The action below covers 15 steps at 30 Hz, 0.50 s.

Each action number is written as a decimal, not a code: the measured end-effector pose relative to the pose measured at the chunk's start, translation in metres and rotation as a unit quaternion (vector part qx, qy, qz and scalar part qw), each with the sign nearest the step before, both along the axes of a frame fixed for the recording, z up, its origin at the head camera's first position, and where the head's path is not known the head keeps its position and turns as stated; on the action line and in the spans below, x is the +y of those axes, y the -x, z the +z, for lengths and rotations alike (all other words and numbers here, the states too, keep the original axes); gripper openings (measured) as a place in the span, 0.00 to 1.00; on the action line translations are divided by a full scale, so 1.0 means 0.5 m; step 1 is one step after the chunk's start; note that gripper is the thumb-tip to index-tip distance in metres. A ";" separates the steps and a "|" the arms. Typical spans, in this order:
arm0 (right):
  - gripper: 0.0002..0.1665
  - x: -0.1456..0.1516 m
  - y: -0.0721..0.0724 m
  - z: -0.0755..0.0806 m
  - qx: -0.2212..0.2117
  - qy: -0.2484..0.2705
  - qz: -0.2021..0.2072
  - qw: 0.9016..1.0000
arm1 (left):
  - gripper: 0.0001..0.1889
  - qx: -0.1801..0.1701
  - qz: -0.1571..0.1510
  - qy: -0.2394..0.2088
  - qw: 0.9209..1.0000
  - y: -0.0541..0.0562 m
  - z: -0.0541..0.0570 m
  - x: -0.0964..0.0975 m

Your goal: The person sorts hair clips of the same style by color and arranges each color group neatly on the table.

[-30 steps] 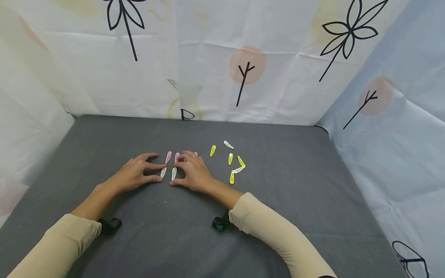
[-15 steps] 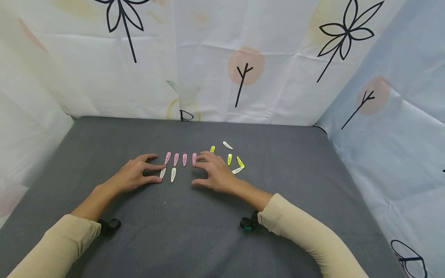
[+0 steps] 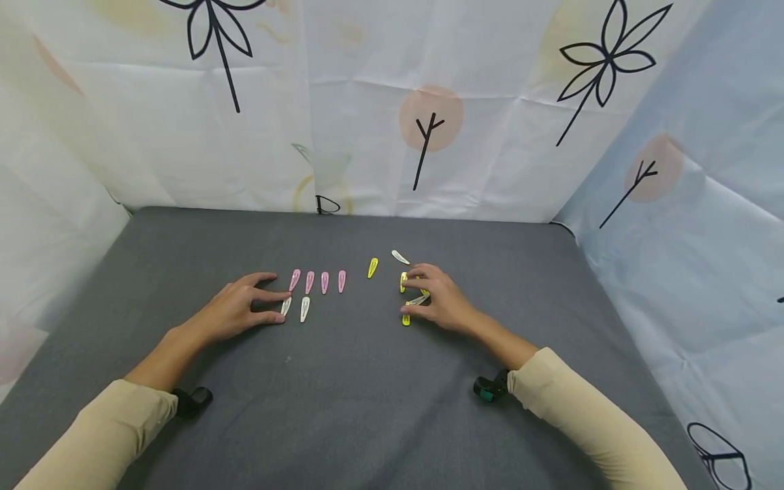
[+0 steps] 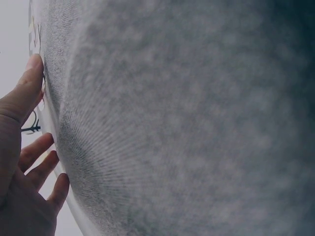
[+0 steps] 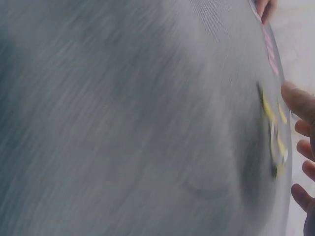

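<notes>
My left hand rests at the left end of the rows, its thumb and index fingertips at either end of a white snap hair clip. Just to the right lies a second white hair clip. Above them runs a row of several pink hair clips. Over the loose group on the right, my right hand hovers with fingers spread and nothing held. Beneath its fingers show a yellow hair clip, a lower yellow one and a white one; another yellow clip is partly hidden.
A separate yellow clip and a white clip lie farther back. The grey cloth-covered table meets a printed white curtain behind, with more curtain at both sides.
My right hand has left the second white clip in the lower row and moved right, past the pink clips, to the yellow group. My left hand stays in place.
</notes>
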State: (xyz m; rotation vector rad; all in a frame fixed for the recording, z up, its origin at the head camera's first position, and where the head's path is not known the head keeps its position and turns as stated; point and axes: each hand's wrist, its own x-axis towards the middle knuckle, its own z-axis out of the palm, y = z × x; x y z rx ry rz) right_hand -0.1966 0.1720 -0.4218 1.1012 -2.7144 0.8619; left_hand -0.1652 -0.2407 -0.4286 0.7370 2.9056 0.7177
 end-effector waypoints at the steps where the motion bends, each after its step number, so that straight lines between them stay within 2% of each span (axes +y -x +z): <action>1: 0.28 0.009 0.000 -0.003 -0.002 -0.001 -0.005 1.000 | 0.29 0.001 0.000 0.000 1.000 0.000 -0.001 0.000; 6: 0.27 0.041 0.000 -0.015 -0.011 -0.011 -0.024 1.000 | 0.28 -0.001 0.002 -0.002 1.000 0.002 -0.003 0.001; 15: 0.22 0.062 -0.003 -0.020 -0.028 -0.028 -0.024 0.999 | 0.29 -0.008 0.005 0.004 1.000 0.003 -0.004 -0.001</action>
